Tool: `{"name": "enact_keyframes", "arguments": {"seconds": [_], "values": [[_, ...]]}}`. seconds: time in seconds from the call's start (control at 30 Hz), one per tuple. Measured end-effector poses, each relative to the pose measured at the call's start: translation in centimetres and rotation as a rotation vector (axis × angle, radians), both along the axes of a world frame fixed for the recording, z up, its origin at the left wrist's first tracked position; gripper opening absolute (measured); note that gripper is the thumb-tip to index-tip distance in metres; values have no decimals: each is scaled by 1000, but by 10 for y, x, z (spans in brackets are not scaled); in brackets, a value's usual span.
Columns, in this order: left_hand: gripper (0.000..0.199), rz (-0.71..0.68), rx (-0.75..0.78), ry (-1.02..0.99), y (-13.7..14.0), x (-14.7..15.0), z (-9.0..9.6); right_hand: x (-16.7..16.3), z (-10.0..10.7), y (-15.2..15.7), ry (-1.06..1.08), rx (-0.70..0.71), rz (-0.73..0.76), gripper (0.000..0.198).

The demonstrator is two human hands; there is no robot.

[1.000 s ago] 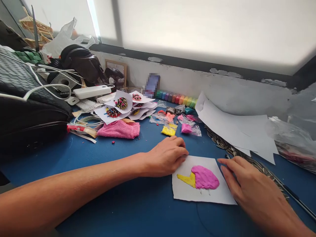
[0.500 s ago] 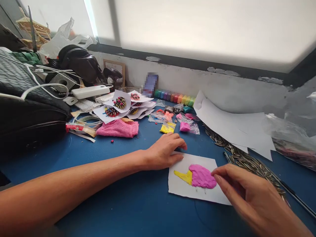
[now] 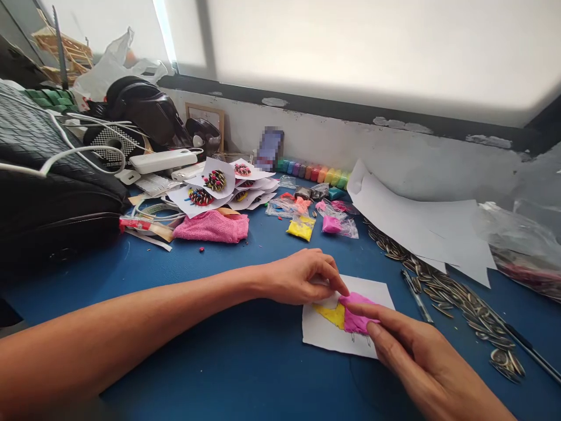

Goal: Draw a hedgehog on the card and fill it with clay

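Note:
A small white sheet of paper (image 3: 322, 339) lies on the blue tabletop. Flattened pink clay (image 3: 356, 323) covers part of it, joined on its left to a yellow clay piece (image 3: 332, 314); short pencilled legs show below. My left hand (image 3: 309, 276) rests over the paper's upper left, fingers bent and loosely apart, the fingertips at the top edge of the pink clay. Across that clay stretches the index finger of my right hand (image 3: 407, 339), with its thumb apart near the lower right side. Neither hand grips anything that I can see.
Sunflower seeds (image 3: 464, 304) and a pen (image 3: 416, 295) lie to the right, beside large white sheets (image 3: 421, 228). Farther back are bagged yellow clay (image 3: 300, 228), bagged pink clay (image 3: 332, 224), a pink cloth (image 3: 213, 227) and decorated papers (image 3: 200, 197). A black bag (image 3: 56, 199) stands left.
My right hand has moved left, from the pink clay's right edge onto its surface. My left hand has shifted right, its fingers now reaching the clay's top edge.

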State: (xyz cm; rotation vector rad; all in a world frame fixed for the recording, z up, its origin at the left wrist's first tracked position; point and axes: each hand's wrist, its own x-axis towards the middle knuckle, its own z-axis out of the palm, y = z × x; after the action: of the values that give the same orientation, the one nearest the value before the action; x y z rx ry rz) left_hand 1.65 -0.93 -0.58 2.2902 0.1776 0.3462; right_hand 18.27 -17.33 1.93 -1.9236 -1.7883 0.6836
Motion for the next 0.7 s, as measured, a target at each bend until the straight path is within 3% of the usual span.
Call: {"name": "enact_keyframes", "arguments": {"seconds": [0.07,0.2,0.33,0.7], "values": [[27,-36,-7,53,2,-2,3,-2,0,1,-1,5,14,42],[48,-56,70,147,1,-4,7,-7,0,4,-1,38,14,41],[45,-69,141,164,-2,-4,9,-8,-5,7,-31,45,27,41],[44,-64,121,144,-1,-3,8,-6,-11,7,-132,41,33,46]]}}
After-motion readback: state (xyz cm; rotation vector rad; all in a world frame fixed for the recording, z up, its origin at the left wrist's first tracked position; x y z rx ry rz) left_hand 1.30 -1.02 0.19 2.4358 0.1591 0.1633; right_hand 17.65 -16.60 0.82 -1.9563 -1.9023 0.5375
